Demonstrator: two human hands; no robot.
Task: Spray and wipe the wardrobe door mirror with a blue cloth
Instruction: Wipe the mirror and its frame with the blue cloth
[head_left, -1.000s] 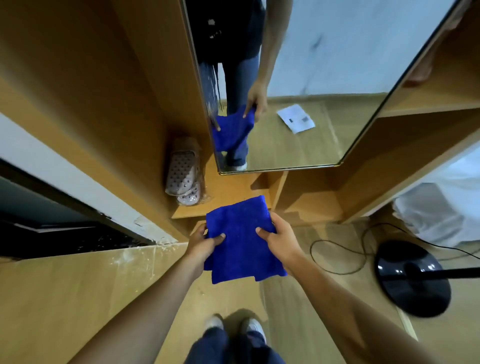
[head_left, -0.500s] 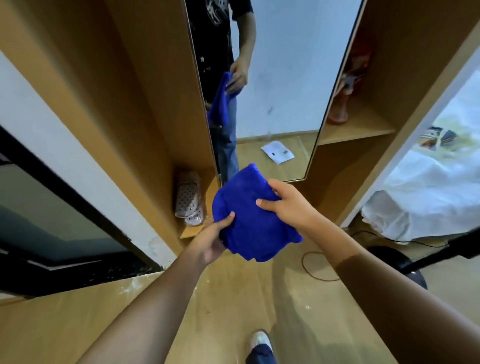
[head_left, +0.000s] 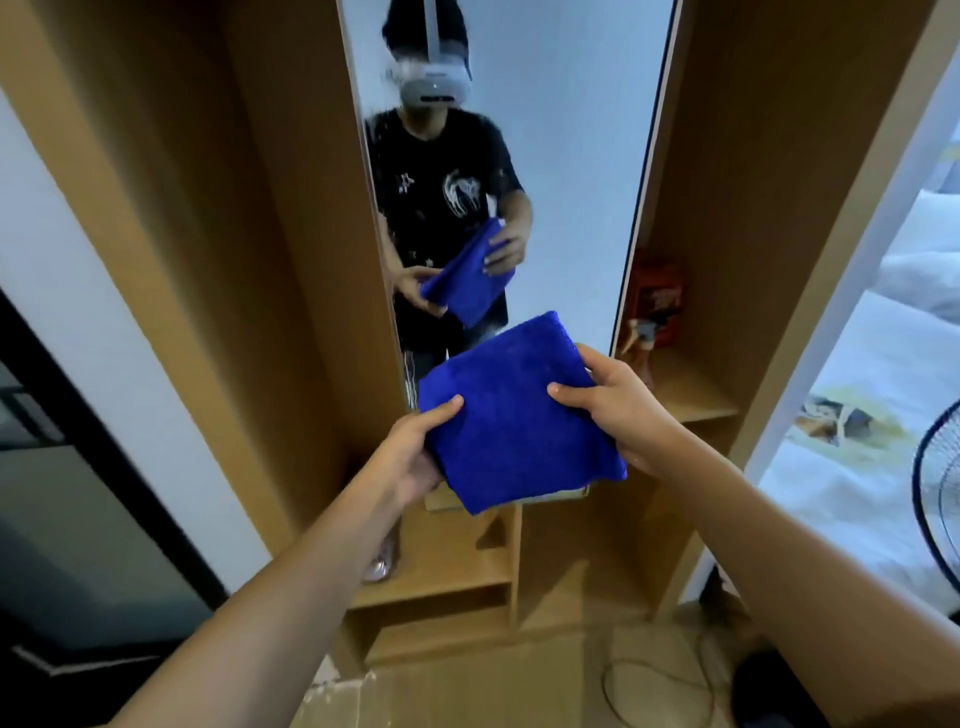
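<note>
A folded blue cloth (head_left: 514, 415) hangs in front of the lower part of the tall wardrobe door mirror (head_left: 566, 156). My left hand (head_left: 415, 452) grips its left edge, thumb on top. My right hand (head_left: 618, 410) grips its right edge with the thumb across the top face. The mirror shows a person holding the same cloth, and fine droplets speckle the glass near its upper left. A spray bottle (head_left: 641, 348) stands on the wooden shelf just right of the mirror.
A red container (head_left: 657, 299) sits on the same shelf (head_left: 691, 400) behind the bottle. Slippers (head_left: 382, 564) lie in the low compartment at left. A bed with white bedding (head_left: 857, 467), a fan (head_left: 935, 499) and a floor cable (head_left: 654, 691) are at right.
My view has tilted up from the floor to the mirror. Both hands lifted the cloth higher and folded it into a flatter square in front of the glass.
</note>
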